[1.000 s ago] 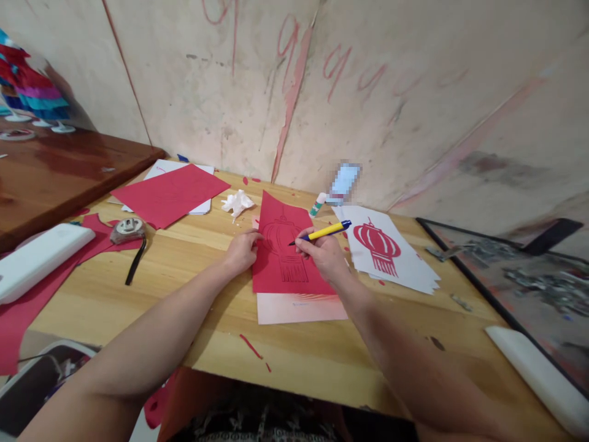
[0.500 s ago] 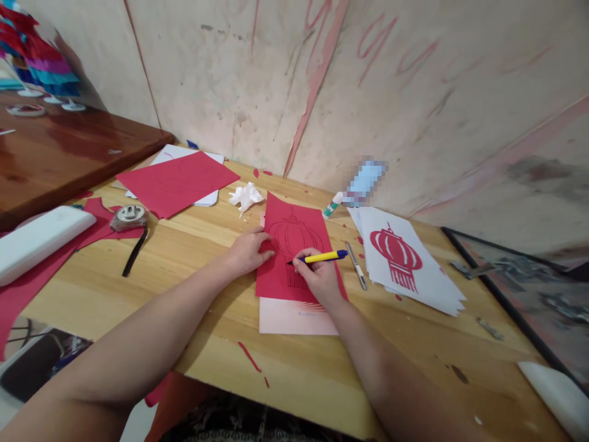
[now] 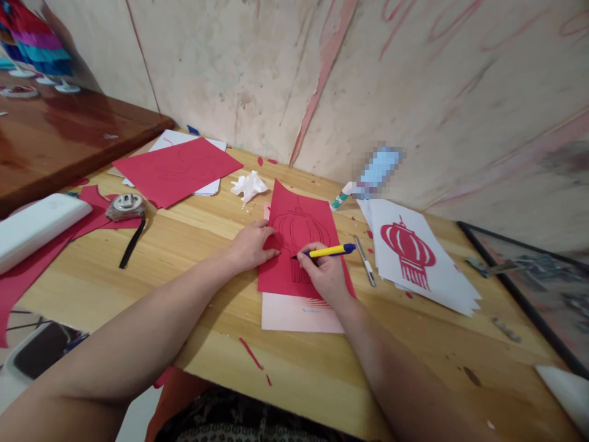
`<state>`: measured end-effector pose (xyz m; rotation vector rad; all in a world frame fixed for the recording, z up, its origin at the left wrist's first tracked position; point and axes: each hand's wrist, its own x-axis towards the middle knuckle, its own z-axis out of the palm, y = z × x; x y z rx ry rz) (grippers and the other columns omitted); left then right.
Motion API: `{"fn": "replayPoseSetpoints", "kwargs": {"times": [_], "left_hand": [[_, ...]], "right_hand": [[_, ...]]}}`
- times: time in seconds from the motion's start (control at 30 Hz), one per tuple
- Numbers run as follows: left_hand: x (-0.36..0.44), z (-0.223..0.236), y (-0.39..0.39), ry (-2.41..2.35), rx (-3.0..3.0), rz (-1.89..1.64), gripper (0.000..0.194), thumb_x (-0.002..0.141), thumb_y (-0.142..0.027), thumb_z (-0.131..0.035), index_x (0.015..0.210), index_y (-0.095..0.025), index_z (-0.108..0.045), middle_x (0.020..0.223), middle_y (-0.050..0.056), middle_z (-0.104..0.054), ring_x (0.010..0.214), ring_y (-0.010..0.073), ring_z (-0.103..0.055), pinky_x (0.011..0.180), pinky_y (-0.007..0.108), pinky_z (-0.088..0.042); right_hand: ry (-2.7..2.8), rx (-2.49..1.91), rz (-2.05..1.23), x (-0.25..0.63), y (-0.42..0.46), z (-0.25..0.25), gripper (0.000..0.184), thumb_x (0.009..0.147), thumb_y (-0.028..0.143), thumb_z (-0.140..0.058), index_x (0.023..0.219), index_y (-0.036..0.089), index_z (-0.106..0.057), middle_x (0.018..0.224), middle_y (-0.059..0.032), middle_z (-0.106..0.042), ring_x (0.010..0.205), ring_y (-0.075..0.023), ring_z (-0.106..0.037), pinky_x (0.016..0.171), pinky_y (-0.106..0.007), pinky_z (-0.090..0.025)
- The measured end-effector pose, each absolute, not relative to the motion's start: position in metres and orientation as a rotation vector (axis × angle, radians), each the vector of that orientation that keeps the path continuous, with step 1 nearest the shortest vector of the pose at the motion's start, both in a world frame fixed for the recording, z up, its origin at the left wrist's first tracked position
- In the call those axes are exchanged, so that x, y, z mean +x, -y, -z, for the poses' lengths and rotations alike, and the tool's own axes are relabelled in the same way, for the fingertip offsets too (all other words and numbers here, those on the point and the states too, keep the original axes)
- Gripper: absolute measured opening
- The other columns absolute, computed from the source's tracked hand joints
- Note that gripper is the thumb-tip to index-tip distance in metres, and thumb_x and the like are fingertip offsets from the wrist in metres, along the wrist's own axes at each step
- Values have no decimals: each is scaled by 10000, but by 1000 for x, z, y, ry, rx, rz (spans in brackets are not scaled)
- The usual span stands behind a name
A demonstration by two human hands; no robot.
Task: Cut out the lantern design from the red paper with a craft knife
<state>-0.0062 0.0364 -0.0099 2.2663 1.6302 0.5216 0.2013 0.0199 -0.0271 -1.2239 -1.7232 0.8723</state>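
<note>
A red sheet of paper [image 3: 271, 276] lies on the table in front of me, with a lantern outline drawn on it in dark lines. Under it a pale pink sheet [image 3: 280, 316] sticks out at the near edge. My right hand [image 3: 329, 279] grips a yellow pen [image 3: 327, 251] with blue ends, its tip on or just over the top left of the lantern's tassel. Resting at the red sheet's left edge is my left hand [image 3: 251, 247], fingers apart and holding nothing.
To the right are a craft knife [image 3: 365, 263], a glue stick [image 3: 341, 196] and white sheets bearing a red cut-out lantern [image 3: 407, 245]. Crumpled tissue [image 3: 250, 185], another red sheet [image 3: 179, 169], a tape measure [image 3: 126, 207] and a long white case [image 3: 43, 227] are leftward.
My view has shifted slightly, so things on the right appear farther right. Both hands keep nearly the same places on the red sheet, and the pen stays by the tassel.
</note>
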Motion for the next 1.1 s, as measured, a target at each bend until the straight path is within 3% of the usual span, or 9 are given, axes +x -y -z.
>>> {"fn": "replayPoseSetpoints", "kwargs": {"times": [0.27,1.1], "left_hand": [[-7,10,-38,-1614,2271,-539,327,796,-322,-739,1071,-148,-702,1177,140,-649,1149,313,-628,1017,407,-504],[-8,18,-42,-1605,2267,-588,322,771,-327,-756,1051,-174,-707,1152,112,-658,1133,295,-632,1019,404,-499]], "right_hand": [[1737,-1238,-848,201,-19,27,151,807,380,-621,776,237,-587,644,-11,-585,630,-188,-564,568,-300,-424],[1748,-1248,-882,201,-19,30,183,792,406,-620,756,231,-581,619,7,-528,548,-153,-458,510,-282,-350]]}}
